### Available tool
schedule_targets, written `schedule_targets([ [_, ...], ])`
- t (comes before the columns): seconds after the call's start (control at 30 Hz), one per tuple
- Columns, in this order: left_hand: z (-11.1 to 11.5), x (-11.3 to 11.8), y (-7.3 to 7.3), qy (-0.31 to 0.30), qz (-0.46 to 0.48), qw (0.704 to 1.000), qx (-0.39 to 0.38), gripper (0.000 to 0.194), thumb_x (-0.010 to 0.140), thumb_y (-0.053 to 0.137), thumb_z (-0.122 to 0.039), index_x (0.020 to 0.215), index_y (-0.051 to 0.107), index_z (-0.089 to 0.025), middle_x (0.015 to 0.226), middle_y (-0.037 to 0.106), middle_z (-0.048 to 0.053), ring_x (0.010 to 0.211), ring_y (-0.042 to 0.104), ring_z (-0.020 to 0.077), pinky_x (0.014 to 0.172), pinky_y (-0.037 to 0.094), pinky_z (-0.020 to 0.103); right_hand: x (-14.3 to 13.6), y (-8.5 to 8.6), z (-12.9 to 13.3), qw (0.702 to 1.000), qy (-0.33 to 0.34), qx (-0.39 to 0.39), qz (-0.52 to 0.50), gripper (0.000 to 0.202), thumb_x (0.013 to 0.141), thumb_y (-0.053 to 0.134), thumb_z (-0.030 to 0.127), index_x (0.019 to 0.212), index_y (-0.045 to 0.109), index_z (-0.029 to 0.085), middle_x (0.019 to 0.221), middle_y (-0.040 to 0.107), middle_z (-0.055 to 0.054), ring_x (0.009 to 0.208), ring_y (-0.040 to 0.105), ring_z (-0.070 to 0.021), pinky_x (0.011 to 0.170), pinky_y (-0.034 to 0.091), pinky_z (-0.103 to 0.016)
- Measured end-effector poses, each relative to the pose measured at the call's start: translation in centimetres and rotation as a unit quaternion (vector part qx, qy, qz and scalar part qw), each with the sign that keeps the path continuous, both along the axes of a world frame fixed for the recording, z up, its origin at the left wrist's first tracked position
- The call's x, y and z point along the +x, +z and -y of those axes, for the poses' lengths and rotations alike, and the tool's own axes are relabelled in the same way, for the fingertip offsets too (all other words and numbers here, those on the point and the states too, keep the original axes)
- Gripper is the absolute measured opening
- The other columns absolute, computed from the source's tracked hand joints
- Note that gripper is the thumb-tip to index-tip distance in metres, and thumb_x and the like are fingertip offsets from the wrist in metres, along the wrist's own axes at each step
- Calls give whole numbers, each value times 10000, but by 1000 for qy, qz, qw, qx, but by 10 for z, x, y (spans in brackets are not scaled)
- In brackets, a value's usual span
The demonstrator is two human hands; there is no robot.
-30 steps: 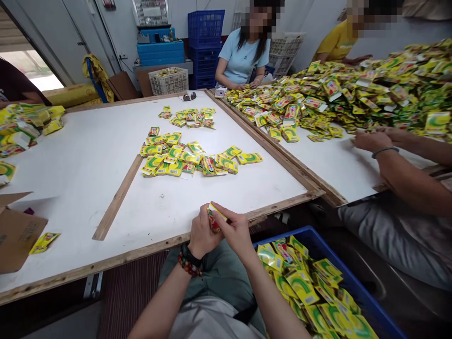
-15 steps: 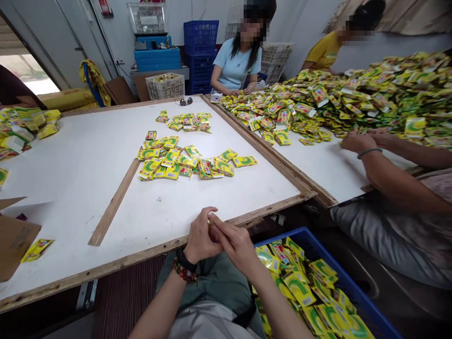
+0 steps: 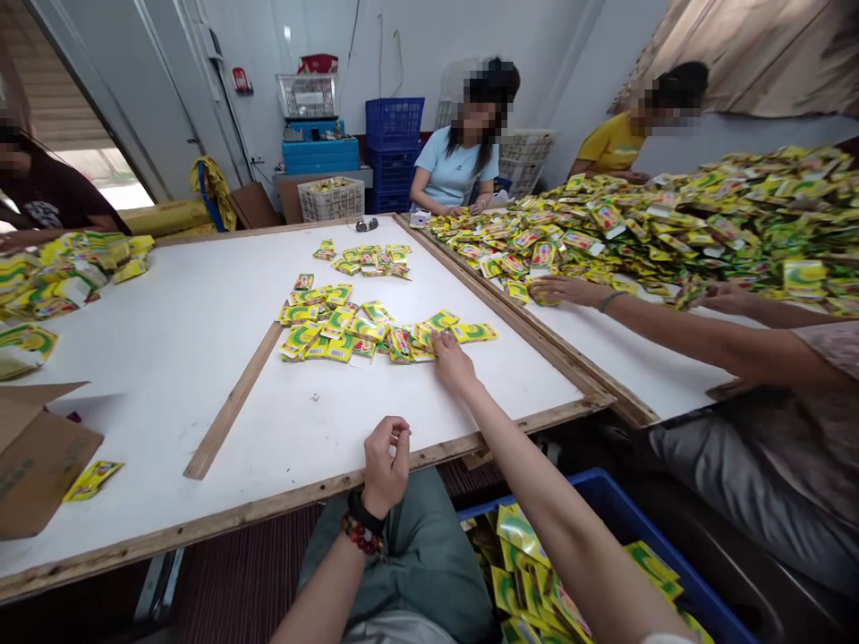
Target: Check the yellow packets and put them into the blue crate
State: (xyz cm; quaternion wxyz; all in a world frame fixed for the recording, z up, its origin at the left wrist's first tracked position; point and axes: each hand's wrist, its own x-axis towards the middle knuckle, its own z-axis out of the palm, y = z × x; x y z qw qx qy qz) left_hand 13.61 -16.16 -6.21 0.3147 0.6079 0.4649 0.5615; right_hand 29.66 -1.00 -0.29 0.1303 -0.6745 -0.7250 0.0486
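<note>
Yellow-green packets (image 3: pixel 328 331) lie in a loose cluster on the white table (image 3: pixel 255 429). My right hand (image 3: pixel 453 360) reaches out to the cluster's right part, its fingertips on a packet (image 3: pixel 424 334) there; the fingers are bent and partly hidden, so a grip is unclear. Above the near table edge is my left hand (image 3: pixel 387 461), with curled fingers and the thumb against them; nothing shows between them. A dark band and a beaded bracelet circle the left wrist. Under my right forearm, a blue crate (image 3: pixel 608 492) holds many more packets.
A wooden strip (image 3: pixel 234 398) lies left of the cluster. An open cardboard box (image 3: pixel 46 465) and a packet stand at the left. Wooden rails (image 3: pixel 510 322) divide the tables. A big packet heap (image 3: pixel 704 224) covers the right table, where another person's hands work. More people sit around.
My right hand has left my left hand and moved forward to the cluster. My left hand stays near the edge. The neighbour's hand has reached left to the heap, and the view has tilted up.
</note>
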Motion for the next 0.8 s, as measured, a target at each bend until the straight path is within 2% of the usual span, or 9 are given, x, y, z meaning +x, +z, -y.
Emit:
schedule_targets([
  [0.13, -3, 2, -5, 39, 64, 997, -24, 256, 943, 421, -349, 1083, 547, -175, 986, 650, 92, 842, 650, 173, 701, 549, 296, -8, -1, -7, 997, 24, 6, -67, 541, 836, 432, 45, 1375, 430, 6, 1281, 570, -276, 1142, 576, -304, 926, 444, -388],
  [0.23, -3, 2, -3, 73, 104, 992, 1, 501, 923, 469, -377, 1373, 335, -202, 1383, 462, 157, 1197, 545, 225, 943, 502, 382, -14, -7, 36, 989, 71, -3, -127, 469, 894, 451, 199, 1334, 494, 42, 1067, 701, -186, 960, 655, -273, 852, 490, -387],
  [0.3, -2, 2, 0, 81, 100, 991, 19, 707, 864, 568, -407, 1440, 210, -205, 1494, 309, 168, 1340, 401, 258, 1068, 397, 434, -21, -14, 80, 971, 126, -23, -204, 442, 909, 460, 303, 1300, 544, 114, 1054, 718, -109, 938, 663, -235, 830, 516, -358],
  [0.37, 0, 2, 4, 64, 76, 995, 12, 807, 798, 652, -406, 1434, 209, -182, 1456, 362, 182, 1317, 422, 273, 1074, 382, 441, -28, -21, 122, 913, 182, -66, -359, 419, 894, 494, 350, 1257, 588, 163, 1100, 709, -77, 982, 656, -220, 859, 521, -360],
  [0.43, 3, 2, 5, 47, 50, 998, -15, 796, 776, 671, -376, 1409, 237, -166, 1319, 507, 175, 1165, 553, 255, 986, 458, 409, -34, -26, 153, 818, 202, -120, -525, 403, 838, 586, 358, 1203, 633, 194, 1118, 706, -73, 1002, 655, -230, 897, 510, -384],
  [0.5, 6, 4, 2, 43, 24, 998, -34, 795, 773, 665, -351, 1403, 215, -166, 1198, 582, 151, 996, 627, 227, 869, 515, 373, -36, -29, 168, 733, 178, -151, -639, 406, 761, 677, 367, 1138, 675, 217, 1084, 721, -68, 976, 666, -242, 907, 506, -399],
  [0.57, 8, 5, -5, 47, -10, 999, -14, 797, 758, 670, -343, 1386, 209, -173, 1174, 587, 146, 941, 643, 224, 809, 530, 362, -39, -30, 170, 681, 123, -143, -708, 374, 738, 696, 405, 1057, 714, 211, 1016, 740, -68, 928, 675, -247, 889, 512, -399],
  [0.63, 9, 6, -13, 53, -50, 996, 44, 731, 735, 679, -336, 1320, 266, -185, 1200, 569, 151, 977, 639, 240, 810, 529, 374, -44, -27, 163, 656, 61, -119, -743, 333, 764, 663, 465, 931, 746, 189, 916, 752, -68, 862, 679, -242, 835, 528, -381],
  [0.8, 7, 4, -19, 61, -106, 987, 103, 594, 703, 658, -266, 1182, 310, -213, 1274, 519, 162, 1025, 625, 249, 809, 524, 381, -56, -12, 152, 665, -13, -114, -738, 263, 682, 738, 423, 714, 746, 163, 685, 729, -30, 673, 664, -202, 650, 538, -302],
])
